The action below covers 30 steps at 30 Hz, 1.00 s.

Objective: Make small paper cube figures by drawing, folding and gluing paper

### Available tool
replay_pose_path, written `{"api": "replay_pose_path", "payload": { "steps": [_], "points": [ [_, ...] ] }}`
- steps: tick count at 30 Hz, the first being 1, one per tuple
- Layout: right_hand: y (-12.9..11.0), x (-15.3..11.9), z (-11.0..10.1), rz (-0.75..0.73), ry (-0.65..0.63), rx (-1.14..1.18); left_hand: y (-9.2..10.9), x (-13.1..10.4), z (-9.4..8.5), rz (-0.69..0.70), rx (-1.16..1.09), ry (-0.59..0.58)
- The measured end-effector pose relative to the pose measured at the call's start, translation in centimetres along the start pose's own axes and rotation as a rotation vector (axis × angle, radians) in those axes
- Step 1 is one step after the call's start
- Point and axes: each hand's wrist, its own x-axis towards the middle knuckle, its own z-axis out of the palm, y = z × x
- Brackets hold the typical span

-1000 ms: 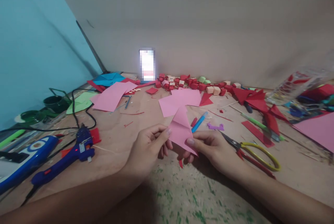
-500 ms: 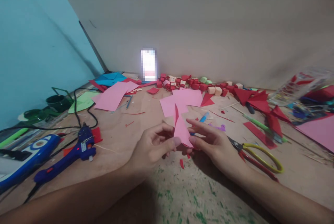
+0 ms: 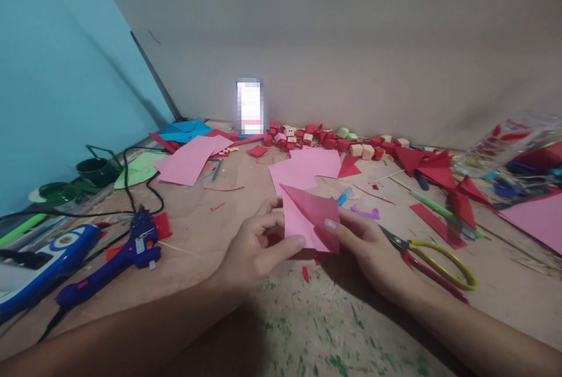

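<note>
A pink square of paper [image 3: 309, 222] with a diagonal crease is held spread between both hands, above the table's front part. My left hand [image 3: 259, 242] pinches its left side, thumb on top and fingers curled behind. On the right edge, my right hand [image 3: 360, 236] grips it with the thumb on the face; its other fingers are mostly hidden behind the paper. Beyond the hands lie more pink paper sheets [image 3: 292, 173]. Scissors [image 3: 432, 257] with yellow and red handles rest just right of my right hand.
A blue glue gun [image 3: 132, 254] and its cord lie at left. Against the wall stand a lit phone [image 3: 250, 106] and several small red and cream paper pieces [image 3: 333, 140]. Red paper scraps [image 3: 432, 169] and a clear plastic container [image 3: 509, 143] are at right.
The pink paper was folded into a narrow triangle and has been opened out into a creased square. My right hand has shifted to grip its right edge.
</note>
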Motion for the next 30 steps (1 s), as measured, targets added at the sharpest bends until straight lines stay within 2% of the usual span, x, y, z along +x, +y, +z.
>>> {"api": "replay_pose_path", "payload": {
  "steps": [3, 5, 13, 18, 25, 30],
  "points": [
    [0.2, 0.0, 0.0, 0.041, 0.023, 0.038, -0.2, -0.3, -0.3, -0.041, -0.06, -0.097],
    [0.4, -0.1, 0.0, 0.071, 0.037, 0.078, -0.5, -0.3, -0.4, -0.048, -0.07, -0.103],
    [0.9, 0.2, -0.2, 0.111, 0.067, 0.154, -0.8, 0.6, -0.3, -0.155, -0.005, 0.161],
    [1.2, 0.3, -0.5, 0.118, 0.086, 0.19, -0.7, 0.6, -0.2, -0.132, 0.005, 0.174],
    [1.3, 0.2, -0.9, 0.145, 0.055, 0.112, -1.0, 1.1, -0.6, -0.147, -0.005, 0.184],
    [0.7, 0.4, -0.9, 0.173, 0.04, 0.214, -1.0, 1.2, -0.9, -0.157, -0.072, 0.219]
  ]
}}
